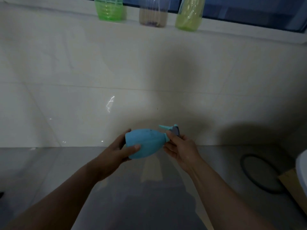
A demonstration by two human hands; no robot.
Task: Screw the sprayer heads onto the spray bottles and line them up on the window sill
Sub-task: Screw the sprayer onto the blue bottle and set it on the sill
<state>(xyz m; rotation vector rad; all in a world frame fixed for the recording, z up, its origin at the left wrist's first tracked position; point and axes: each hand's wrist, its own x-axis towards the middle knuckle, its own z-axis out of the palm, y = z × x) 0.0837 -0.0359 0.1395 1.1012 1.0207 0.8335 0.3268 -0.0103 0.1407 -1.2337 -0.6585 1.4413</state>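
Note:
A round blue spray bottle [146, 141] lies on its side in front of me, its neck pointing right. My left hand [116, 151] grips its wide base. My right hand [180, 147] is closed around the neck end, where the blue and grey sprayer head [172, 129] sits on the bottle, trigger pointing left. On the white window sill [66, 10] at the top stand a green bottle [109, 9], a clear bottle [153, 15] and a yellow-green bottle [189, 14]; their tops are cut off by the frame.
A pale tiled wall [83, 72] runs below the sill down to the grey floor [41, 171]. At the right on the floor lie a dark round ring [245, 171], a wooden board [292, 181] and a white object [303, 165] at the edge.

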